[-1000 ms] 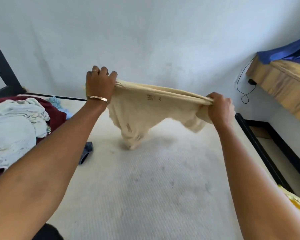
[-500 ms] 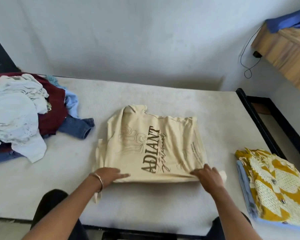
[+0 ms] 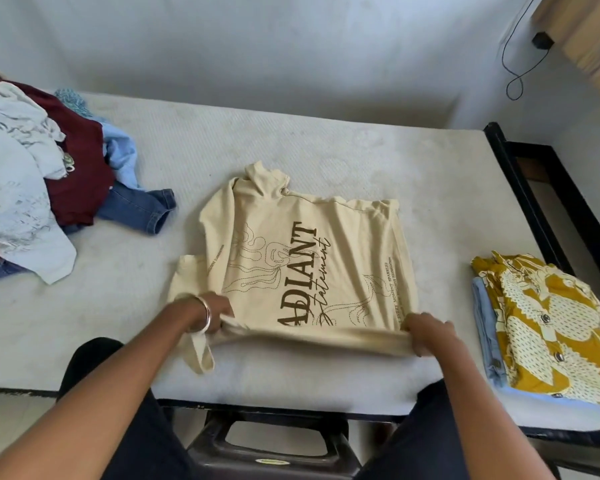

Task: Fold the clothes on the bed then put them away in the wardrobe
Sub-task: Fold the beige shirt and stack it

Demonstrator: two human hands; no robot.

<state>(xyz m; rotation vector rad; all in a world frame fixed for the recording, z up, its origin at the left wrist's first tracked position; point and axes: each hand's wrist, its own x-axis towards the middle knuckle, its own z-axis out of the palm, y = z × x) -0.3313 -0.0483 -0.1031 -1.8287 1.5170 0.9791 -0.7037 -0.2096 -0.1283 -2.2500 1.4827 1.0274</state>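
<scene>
White mattress w/ black bed frame at its right edge. Behind mattress: plain white wall, daylit. Right of mattress, up high: wooden furniture, black cable dangling beside it. Below mattress's near edge: dark plastic stool.

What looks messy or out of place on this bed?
The heap of unfolded clothes at the bed's left end is jumbled, a jeans leg trailing out. On the cream T-shirt both hands grip, one sleeve dangles loose at the near left. The folded stack on the right looks tidy.
</scene>
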